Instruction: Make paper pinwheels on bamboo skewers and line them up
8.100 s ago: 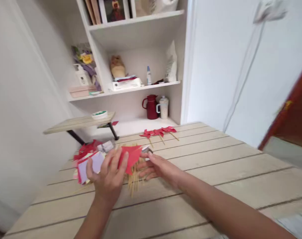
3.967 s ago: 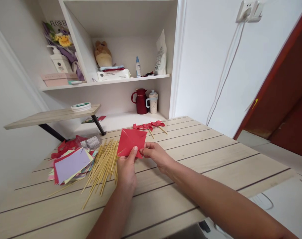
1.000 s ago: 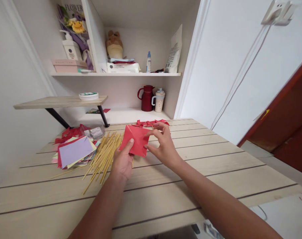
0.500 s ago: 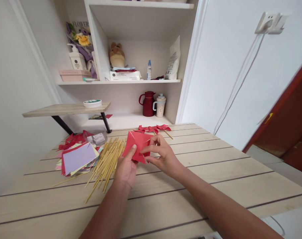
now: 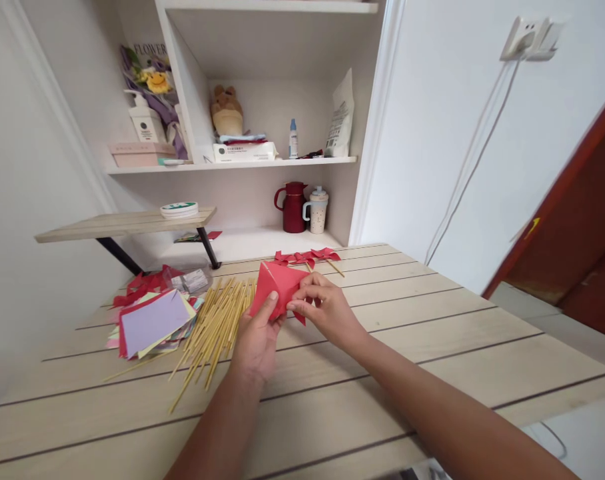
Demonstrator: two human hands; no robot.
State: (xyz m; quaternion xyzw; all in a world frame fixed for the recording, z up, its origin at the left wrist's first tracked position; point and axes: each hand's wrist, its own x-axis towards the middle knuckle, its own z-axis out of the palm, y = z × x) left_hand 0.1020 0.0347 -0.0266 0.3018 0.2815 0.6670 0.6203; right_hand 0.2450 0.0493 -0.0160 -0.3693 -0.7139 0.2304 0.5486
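A red sheet of paper [image 5: 275, 280] with slits at its corners is held up over the table. My left hand [image 5: 258, 333] is closed on its lower left part, thumb on top and fingers beneath. My right hand [image 5: 325, 305] pinches the paper's right side, where a flap bends inward. Left of the hands lies a loose pile of thin wooden sticks [image 5: 215, 327]. Beyond them rest red paper pinwheels [image 5: 307, 257], at least one with a stick [image 5: 335, 268] attached.
A stack of coloured paper [image 5: 155, 323] lies at the left, with a clear plastic box [image 5: 192, 280] behind it. A small raised shelf [image 5: 127, 223] stands at the back left. A dark red jug [image 5: 294, 208] and a cup [image 5: 318, 212] stand at the back.
My right fingers have moved the paper's right flap inward, and their pinch looks tighter. My left hand keeps its hold. The whole view has shifted slightly.
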